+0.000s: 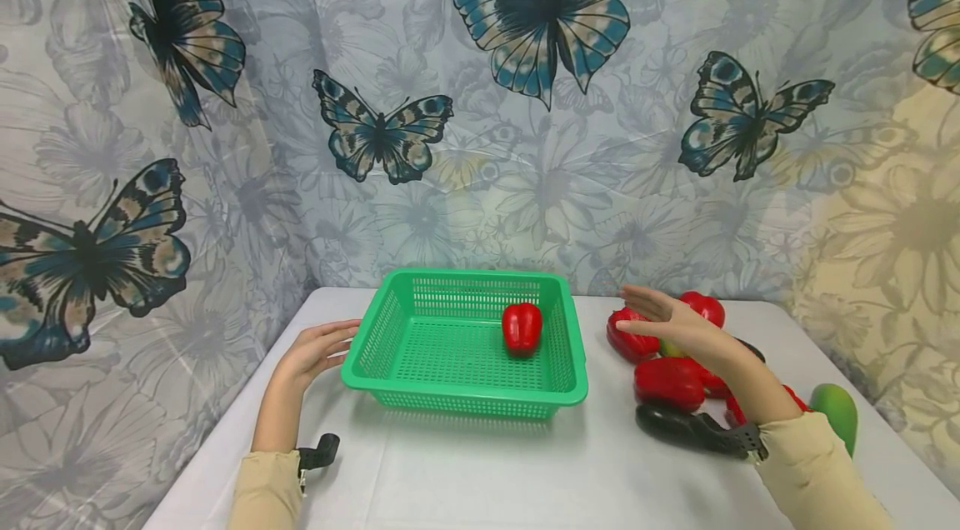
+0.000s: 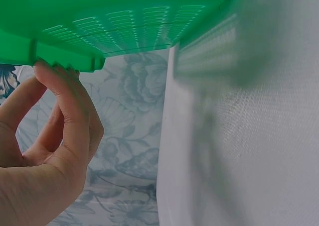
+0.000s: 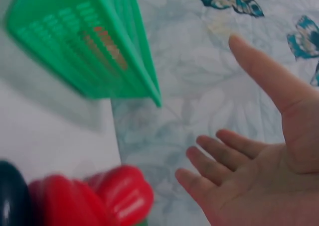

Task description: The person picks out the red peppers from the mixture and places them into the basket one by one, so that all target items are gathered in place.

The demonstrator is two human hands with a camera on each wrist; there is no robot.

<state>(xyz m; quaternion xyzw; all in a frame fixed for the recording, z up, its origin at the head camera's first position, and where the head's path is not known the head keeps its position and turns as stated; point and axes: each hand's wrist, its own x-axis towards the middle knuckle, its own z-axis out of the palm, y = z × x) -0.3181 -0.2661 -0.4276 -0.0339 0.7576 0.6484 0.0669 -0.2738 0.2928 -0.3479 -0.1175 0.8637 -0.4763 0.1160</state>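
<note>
A green plastic basket [image 1: 465, 398] stands on the white table with one red bell pepper [image 1: 522, 328] inside, toward its right end. My left hand [image 1: 309, 353] is at the basket's left side; in the left wrist view its gently bent fingers [image 2: 70, 99] come up to the rim from outside. Over the pile of vegetables on the right, my right hand [image 1: 678, 328] is held in the air, fingers extended and thumb apart, with nothing in it. Below it lie several red bell peppers [image 1: 667, 384] and a dark eggplant [image 1: 663, 423].
A smooth green mango-shaped item [image 1: 835, 413] lies at the right end of the pile, partly behind the right forearm. Another red pepper [image 1: 703, 308] sits at the back of the pile. A butterfly-print cloth [image 1: 480, 205] hangs behind the white table [image 1: 450, 472].
</note>
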